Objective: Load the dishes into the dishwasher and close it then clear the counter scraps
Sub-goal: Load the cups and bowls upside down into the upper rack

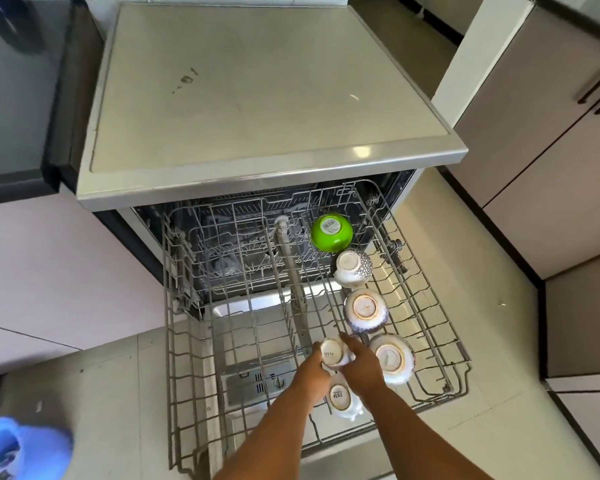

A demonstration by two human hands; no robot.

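Note:
The dishwasher (271, 174) stands open with its upper wire rack (187, 341) pulled out over the lowered door. Both my hands hold one upside-down white cup (332, 353) above the rack's front middle: my left hand (314, 370) grips its left side, my right hand (362, 363) its right side. A second upturned white cup (340, 398) sits just below it. Along the right row stand an inverted green bowl (331, 233), a patterned cup (352, 268) and two patterned bowls (365, 310) (392, 358).
The dishwasher's steel top (257, 91) carries small stains. A dark counter (11, 98) lies at left with a scrap at its edge. Beige cabinets (551, 168) stand at right. A blue tub (21, 448) sits on the floor at bottom left. The rack's left half holds nothing.

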